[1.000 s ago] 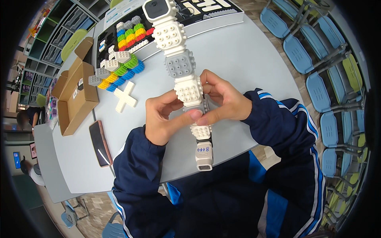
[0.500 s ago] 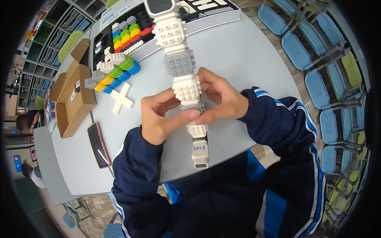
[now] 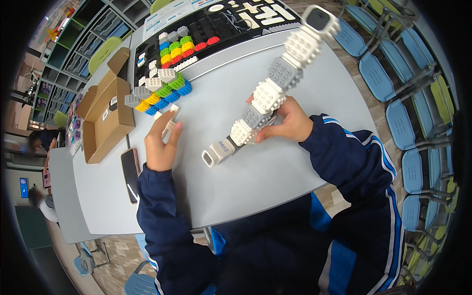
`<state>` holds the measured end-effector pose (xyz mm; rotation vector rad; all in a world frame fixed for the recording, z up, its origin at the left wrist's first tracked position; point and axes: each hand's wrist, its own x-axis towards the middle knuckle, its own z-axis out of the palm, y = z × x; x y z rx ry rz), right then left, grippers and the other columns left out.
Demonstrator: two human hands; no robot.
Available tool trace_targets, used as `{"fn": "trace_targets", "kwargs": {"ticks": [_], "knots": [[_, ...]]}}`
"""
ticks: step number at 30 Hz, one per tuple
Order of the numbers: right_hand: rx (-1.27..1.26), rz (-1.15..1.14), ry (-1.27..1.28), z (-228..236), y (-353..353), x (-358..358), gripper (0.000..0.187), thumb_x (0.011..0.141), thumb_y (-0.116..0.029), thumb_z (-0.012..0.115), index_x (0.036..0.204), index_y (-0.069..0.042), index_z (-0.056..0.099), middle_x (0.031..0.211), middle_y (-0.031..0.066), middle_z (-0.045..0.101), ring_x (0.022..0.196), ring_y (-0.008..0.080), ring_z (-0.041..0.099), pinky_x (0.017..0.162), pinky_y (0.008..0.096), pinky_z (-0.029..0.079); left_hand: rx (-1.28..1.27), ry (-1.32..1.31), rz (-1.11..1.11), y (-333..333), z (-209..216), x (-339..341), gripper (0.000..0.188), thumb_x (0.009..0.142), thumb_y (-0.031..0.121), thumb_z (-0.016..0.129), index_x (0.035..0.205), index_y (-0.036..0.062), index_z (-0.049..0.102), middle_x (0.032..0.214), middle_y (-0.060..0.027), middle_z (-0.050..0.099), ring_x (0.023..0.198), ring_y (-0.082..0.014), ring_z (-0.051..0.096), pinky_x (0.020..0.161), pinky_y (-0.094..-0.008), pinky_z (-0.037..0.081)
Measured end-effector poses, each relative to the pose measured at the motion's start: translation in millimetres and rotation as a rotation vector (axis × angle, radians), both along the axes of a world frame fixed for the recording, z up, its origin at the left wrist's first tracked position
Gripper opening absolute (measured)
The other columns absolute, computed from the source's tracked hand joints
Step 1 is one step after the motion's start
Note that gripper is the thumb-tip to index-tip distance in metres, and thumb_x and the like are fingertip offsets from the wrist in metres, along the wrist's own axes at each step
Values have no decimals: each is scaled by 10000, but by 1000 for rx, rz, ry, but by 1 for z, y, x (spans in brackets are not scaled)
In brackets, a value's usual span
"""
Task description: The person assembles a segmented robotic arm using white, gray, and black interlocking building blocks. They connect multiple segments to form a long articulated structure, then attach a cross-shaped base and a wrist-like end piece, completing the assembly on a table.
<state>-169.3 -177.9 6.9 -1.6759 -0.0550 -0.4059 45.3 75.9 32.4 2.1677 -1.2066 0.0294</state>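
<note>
My right hand (image 3: pixel 290 120) grips a chain of studded white and grey building blocks (image 3: pixel 266 96) near its lower middle, fingers behind and thumb in front. The chain slants up to the right, ending at the top in a white module with a dark square face (image 3: pixel 318 20) and at the bottom in a white end piece (image 3: pixel 218 152). My left hand (image 3: pixel 160 147) is off the chain, over a white cross-shaped piece (image 3: pixel 174 108) on the table. Thumb and index finger are apart around one arm of the cross; the fingers partly hide it, and firm contact cannot be made out.
Colourful stacked blocks (image 3: pixel 164 91) stand beyond my left hand, before a black parts tray (image 3: pixel 204 29). An open cardboard box (image 3: pixel 110 123) and a phone (image 3: pixel 130 172) lie at the left. Blue chairs (image 3: pixel 381 76) line the right; other people are at the far left.
My left hand has let go of the chain and moved left to the cross piece. The chain, now in my right hand alone, has tilted to the right. The view has shifted slightly.
</note>
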Motion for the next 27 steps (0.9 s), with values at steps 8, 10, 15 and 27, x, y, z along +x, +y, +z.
{"fn": "trace_targets", "kwargs": {"ticks": [8,10,15,27], "knots": [[65,-34,26,3,5,0,552,741,-133,859,1200,-3,580,1110,75,668,1070,156,608,980,322,449,-16,-22,38,26,-43,-8,364,877,116,685,1216,2,618,1381,-229,521,1307,-401,473,1070,-419,393],[29,-14,50,6,4,-2,560,745,-127,853,1214,0,573,1133,83,663,1077,164,609,979,324,454,-18,16,-27,25,-40,-15,366,846,76,707,1197,9,628,1382,-225,523,1336,-399,449,1087,-428,378],[-188,26,62,11,-10,-1,608,732,-121,856,1245,11,559,1162,108,660,1087,179,616,958,327,473,-50,20,-136,22,-39,-27,359,815,47,721,1165,20,651,1384,-221,525,1351,-415,428,1099,-438,360],[117,-129,51,12,-35,4,513,742,-34,824,1183,15,568,1049,73,674,957,126,631,842,277,510,-97,72,-321,-15,-42,-47,226,854,-20,657,1073,14,698,1298,-198,600,1291,-336,522,1067,-381,405]]}}
